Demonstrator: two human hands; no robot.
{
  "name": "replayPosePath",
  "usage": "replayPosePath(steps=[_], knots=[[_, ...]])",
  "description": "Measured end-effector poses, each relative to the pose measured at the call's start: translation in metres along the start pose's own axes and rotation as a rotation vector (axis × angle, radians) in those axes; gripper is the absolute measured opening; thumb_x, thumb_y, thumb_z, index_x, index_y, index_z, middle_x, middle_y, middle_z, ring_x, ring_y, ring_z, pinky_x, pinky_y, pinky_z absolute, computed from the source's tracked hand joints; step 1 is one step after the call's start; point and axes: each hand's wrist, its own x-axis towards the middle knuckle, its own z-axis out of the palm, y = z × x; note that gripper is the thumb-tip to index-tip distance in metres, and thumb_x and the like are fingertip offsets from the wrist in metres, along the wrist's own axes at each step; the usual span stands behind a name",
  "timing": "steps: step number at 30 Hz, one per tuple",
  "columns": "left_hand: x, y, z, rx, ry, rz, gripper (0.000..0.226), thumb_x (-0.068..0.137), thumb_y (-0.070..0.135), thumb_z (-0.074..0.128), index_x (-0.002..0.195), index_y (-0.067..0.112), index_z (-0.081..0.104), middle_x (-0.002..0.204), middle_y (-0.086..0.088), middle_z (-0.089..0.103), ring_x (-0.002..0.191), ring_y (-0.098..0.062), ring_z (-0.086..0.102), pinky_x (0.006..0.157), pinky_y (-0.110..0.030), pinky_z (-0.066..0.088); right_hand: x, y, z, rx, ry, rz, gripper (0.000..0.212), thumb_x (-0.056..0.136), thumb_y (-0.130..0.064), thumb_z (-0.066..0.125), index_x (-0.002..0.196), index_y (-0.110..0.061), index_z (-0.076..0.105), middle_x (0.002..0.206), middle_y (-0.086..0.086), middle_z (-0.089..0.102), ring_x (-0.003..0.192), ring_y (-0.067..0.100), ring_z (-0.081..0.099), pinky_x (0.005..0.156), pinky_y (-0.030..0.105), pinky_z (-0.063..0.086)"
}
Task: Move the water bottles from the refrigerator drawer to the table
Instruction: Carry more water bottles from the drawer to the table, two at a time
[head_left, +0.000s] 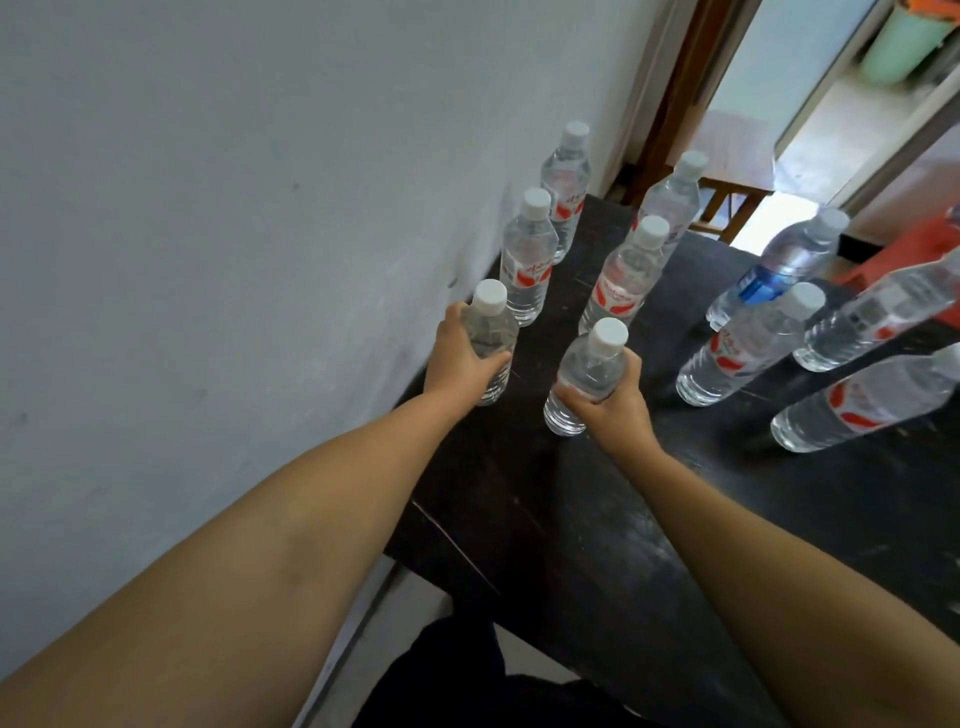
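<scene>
Left grip (457, 358) wrapped round one water bottle (491, 332), right grip (613, 400) round another bottle (589, 371), both upright on dark table (597, 519)

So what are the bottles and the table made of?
The bottle in the left hand looks like thin clear plastic: you can see through it, its body has ridges, and its cap looks like matte white plastic. The table looks like dark wood with a worn, slightly shiny finish, with scratches and a plank seam, though it could be painted board.
</scene>
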Motion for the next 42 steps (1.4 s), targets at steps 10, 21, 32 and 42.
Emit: replayPosePath(steps=[10,21,32,42], knots=[[-0.017,-0.003,-0.013,0.141,-0.128,-0.195,0.100,0.080,0.023,0.075,0.151,0.020,0.004,0.148,-0.017,0.027,0.135,-0.034,0.038,0.109,-0.042,0.035,-0.019,0.030,-0.021,-0.259,-0.132,0.225,0.076,0.083,-0.026,0.074,0.143,-0.010,0.032,0.146,0.012,0.041,0.131,0.025,0.045,0.101,0.032,0.040],[-0.123,-0.027,0.017,0.411,-0.210,-0.320,0.034,0.091,0.026,0.059,0.121,0.011,0.051,0.118,-0.011,0.058,0.094,-0.022,0.056,0.077,-0.032,0.044,-0.050,0.025,-0.039,-0.692,-0.427,0.055,0.034,0.091,-0.020,0.058,0.122,-0.007,0.058,0.125,0.013,0.062,0.117,0.027,0.057,0.096,0.031,0.043],[-0.296,-0.053,0.090,0.290,-0.142,-0.502,0.016,0.093,0.017,0.054,0.080,0.014,0.045,0.077,-0.002,0.045,0.072,-0.017,0.048,0.065,-0.030,0.041,-0.151,0.064,-0.053,-1.114,-0.851,-0.236,0.027,0.092,-0.020,0.053,0.118,-0.012,0.056,0.117,0.011,0.059,0.106,0.029,0.059,0.084,0.032,0.048],[-0.435,-0.089,0.050,0.199,0.092,-0.797,0.028,0.090,0.018,0.053,0.111,0.002,0.061,0.115,-0.018,0.063,0.105,-0.032,0.059,0.086,-0.035,0.047,-0.243,0.069,-0.011,-1.299,-1.101,-0.443,0.026,0.095,-0.023,0.046,0.113,-0.008,0.056,0.102,0.009,0.059,0.088,0.026,0.057,0.073,0.035,0.047]])
